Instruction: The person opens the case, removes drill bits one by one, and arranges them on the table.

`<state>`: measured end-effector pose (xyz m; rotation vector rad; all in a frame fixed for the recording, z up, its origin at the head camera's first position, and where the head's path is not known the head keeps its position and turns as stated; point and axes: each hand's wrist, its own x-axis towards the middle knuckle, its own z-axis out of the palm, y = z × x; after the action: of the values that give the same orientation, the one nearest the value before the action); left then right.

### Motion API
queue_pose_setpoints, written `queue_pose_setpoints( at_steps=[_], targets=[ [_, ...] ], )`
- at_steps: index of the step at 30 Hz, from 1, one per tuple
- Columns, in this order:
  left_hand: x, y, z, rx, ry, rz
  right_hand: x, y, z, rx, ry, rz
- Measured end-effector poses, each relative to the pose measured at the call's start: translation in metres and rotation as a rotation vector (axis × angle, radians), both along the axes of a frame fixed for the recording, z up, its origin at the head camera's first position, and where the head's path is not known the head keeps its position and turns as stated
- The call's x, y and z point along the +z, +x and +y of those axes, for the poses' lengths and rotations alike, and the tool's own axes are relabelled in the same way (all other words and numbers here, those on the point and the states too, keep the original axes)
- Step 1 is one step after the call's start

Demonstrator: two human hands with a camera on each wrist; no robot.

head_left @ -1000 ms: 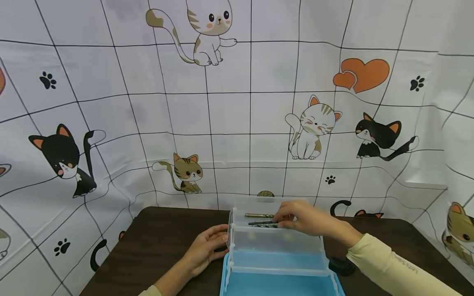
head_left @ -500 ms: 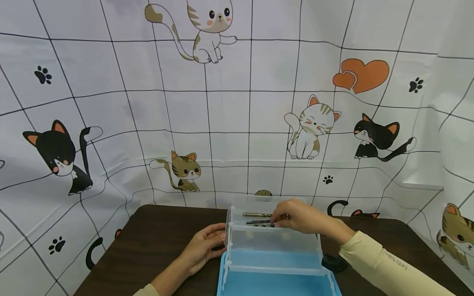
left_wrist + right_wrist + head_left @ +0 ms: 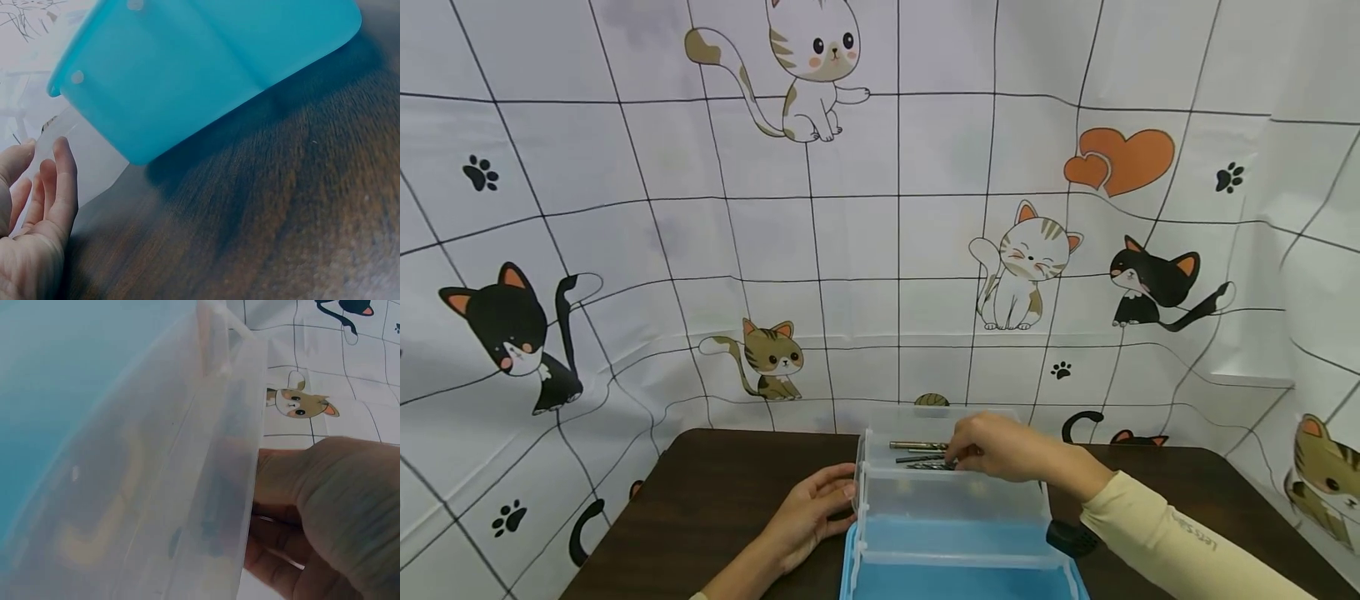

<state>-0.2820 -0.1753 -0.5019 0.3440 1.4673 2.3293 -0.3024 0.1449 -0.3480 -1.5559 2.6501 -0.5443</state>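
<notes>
On the left of the brown table (image 3: 722,500), we see the left hand (image 3: 811,514). Its fingers are loosely bent, touching the left wall of the clear top tray (image 3: 874,458). If that hand pushed hard, we think the tray could tip, because it seems to reach past the back edge of the blue box (image 3: 962,579).

The metal bits lie in that tray, side by side. The gold bit (image 3: 919,446) is nearer the back edge, and the dark bits (image 3: 917,458) are nearer the front edge. They look round, so they could roll, and a sharp end could poke a finger that grabs too fast.

Next comes the right hand (image 3: 1000,448), with bent fingers at the right ends of the bits. Its fingertips are hidden, so we cannot tell if they pinch a bit or just touch. A weak hold could let one drop into the lower clear tray (image 3: 947,502).

Farthest right, the pale yellow sleeve (image 3: 1180,537) has small writing. It looks like "Let's" and then more, too tiny for us to read. We find no label on the box.
</notes>
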Motion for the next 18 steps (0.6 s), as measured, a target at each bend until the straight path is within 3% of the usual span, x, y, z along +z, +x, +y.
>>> queue_pose_setpoints(
  at_steps=[7,18],
  targets=[
    [-0.0031,-0.0001,-0.002,-0.014,0.009,0.021,-0.0003,-0.0003,0.0011,0.059,-0.001,0.087],
    [-0.0042,-0.0016,-0.0011,-0.016,0.006,0.028,-0.0027,0.0007,0.0059,0.052,-0.038,0.079]
  ],
)
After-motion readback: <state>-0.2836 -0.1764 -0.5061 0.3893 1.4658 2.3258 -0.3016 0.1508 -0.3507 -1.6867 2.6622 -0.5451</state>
